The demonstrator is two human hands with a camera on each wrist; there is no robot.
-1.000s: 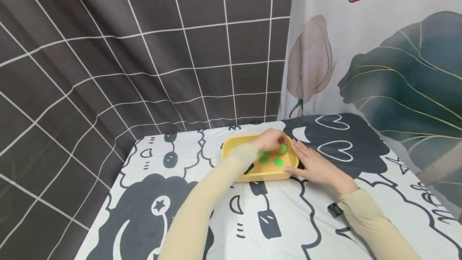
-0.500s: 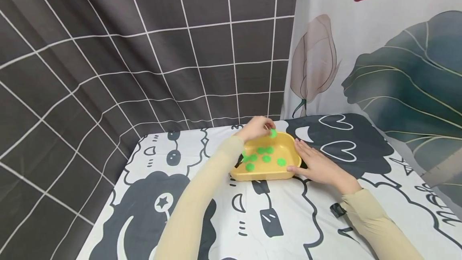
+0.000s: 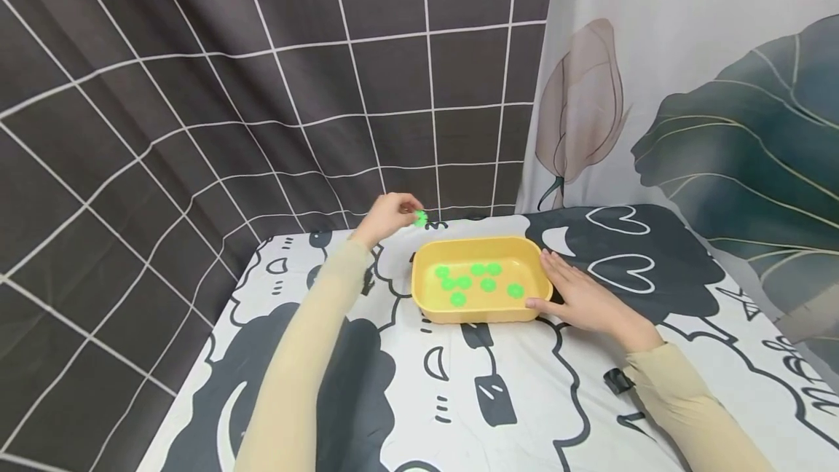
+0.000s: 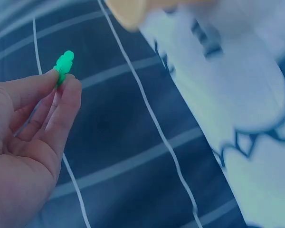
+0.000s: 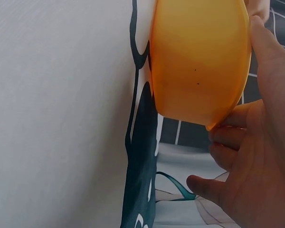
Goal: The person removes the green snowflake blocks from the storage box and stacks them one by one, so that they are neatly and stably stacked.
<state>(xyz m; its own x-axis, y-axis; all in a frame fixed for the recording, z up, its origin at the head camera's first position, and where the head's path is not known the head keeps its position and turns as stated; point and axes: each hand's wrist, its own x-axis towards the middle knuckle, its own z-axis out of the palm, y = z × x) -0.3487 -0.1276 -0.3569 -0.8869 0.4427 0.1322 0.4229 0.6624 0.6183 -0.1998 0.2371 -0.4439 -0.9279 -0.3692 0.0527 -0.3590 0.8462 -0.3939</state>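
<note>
My left hand [image 3: 388,217] pinches a small bright green flower-shaped piece [image 3: 420,218] between thumb and fingertips, behind and left of a yellow basin. In the left wrist view the piece [image 4: 64,65] shows edge-on, its lower end between thumb and index finger. The shallow yellow basin [image 3: 485,315] rests on the printed cloth, with several like green pieces [image 3: 488,285] scattered flat on its floor. At the basin's right end lies my right hand [image 3: 580,299], fingers extended along the outer wall and rim. The right wrist view shows its fingertips touching the basin's outside [image 5: 199,57].
A white cloth with black cartoon print [image 3: 498,443] covers the surface. Behind it hangs a dark grid curtain [image 3: 367,79], close beyond the left hand. A pale curtain with leaf and flower prints [image 3: 583,115] hangs at the right.
My left hand has risen out of the basin with the green piece and moved left past its back rim. The right hand stays at the basin's right end.
</note>
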